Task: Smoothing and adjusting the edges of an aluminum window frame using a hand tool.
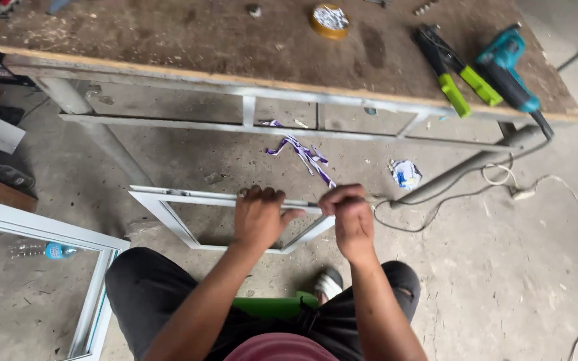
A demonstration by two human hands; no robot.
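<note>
Concrete floor, dusty, workbench (168, 40) ahead. White frame (168, 214) stands on edge before my knees, top rail running left to right. Left hand (259, 217) wraps that rail from above, fingers curled over, firm hold. Right hand (350, 212) sits just beside it at the frame's right corner, closed in a fist; I cannot tell what it pinches. Both hands equally near. Second frame (95, 301) lies at left. On the bench: tape roll (330, 19), green-handled pliers (456, 70), teal drill (508, 67). Cable (570, 200) trails right.
</note>
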